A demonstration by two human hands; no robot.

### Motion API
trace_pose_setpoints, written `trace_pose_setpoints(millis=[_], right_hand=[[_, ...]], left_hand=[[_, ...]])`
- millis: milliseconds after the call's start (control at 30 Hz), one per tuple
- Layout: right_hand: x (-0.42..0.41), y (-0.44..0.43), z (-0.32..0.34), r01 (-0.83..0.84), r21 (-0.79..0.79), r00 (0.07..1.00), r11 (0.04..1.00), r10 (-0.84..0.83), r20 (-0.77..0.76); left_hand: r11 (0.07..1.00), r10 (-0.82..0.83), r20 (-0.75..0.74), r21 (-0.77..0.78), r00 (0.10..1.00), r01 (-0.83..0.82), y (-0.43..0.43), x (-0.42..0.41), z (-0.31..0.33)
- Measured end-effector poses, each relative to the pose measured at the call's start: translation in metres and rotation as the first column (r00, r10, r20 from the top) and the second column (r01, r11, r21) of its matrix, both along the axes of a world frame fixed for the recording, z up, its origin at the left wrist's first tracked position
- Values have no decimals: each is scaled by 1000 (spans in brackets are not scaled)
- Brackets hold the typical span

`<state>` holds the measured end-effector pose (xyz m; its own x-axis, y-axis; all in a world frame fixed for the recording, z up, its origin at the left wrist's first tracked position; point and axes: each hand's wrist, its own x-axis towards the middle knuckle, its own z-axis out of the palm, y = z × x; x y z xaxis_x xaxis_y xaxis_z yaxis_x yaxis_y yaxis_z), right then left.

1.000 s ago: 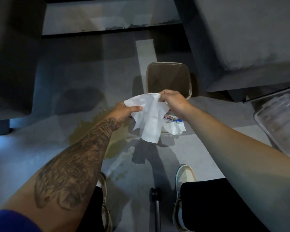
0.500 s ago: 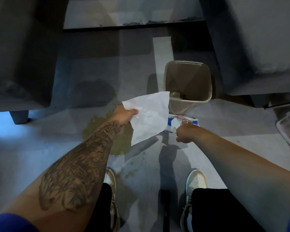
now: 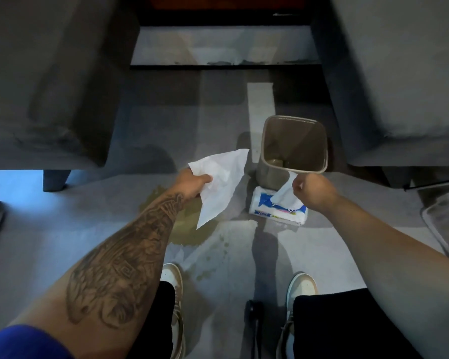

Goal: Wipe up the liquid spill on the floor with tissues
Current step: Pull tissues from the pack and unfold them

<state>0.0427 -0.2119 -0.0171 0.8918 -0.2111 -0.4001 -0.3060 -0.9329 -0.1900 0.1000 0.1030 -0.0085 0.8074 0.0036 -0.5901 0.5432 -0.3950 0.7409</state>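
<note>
A yellowish-brown liquid spill (image 3: 186, 224) spreads over the grey floor ahead of my feet, partly hidden by my left forearm. My left hand (image 3: 192, 183) grips a white tissue (image 3: 219, 182) that hangs open above the spill. A white and blue tissue pack (image 3: 278, 207) lies on the floor to the right of the spill. My right hand (image 3: 313, 190) pinches a second tissue (image 3: 287, 191) that rises out of the pack's top.
A beige waste bin (image 3: 294, 149) stands open just behind the tissue pack. Grey sofas flank the floor at left (image 3: 44, 81) and right (image 3: 399, 73). A clear plastic tray (image 3: 446, 226) sits at the right edge. My two shoes (image 3: 173, 278) point forward below.
My right hand let go of the first tissue, dropped to the pack and now lifts a second tissue from it. My left hand keeps the first tissue over the spill.
</note>
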Motion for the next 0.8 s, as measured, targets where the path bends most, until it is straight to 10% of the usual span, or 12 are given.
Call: trace_pose_setpoints(millis=[500,667,800], right_hand=[[-76,142,135,-55,750,877,659,-328,352],[-89,181,191,-167,906,860,390,-392,327],[-92,189,197,-100,995,892,-10,-443,86]], left_hand=[[977,153,50,-157,987,-143,52,-92,57],[923,253,10,-302,967,-238,71,-115,74],[879,301,-92,-358,949,-314,76,-125,85]])
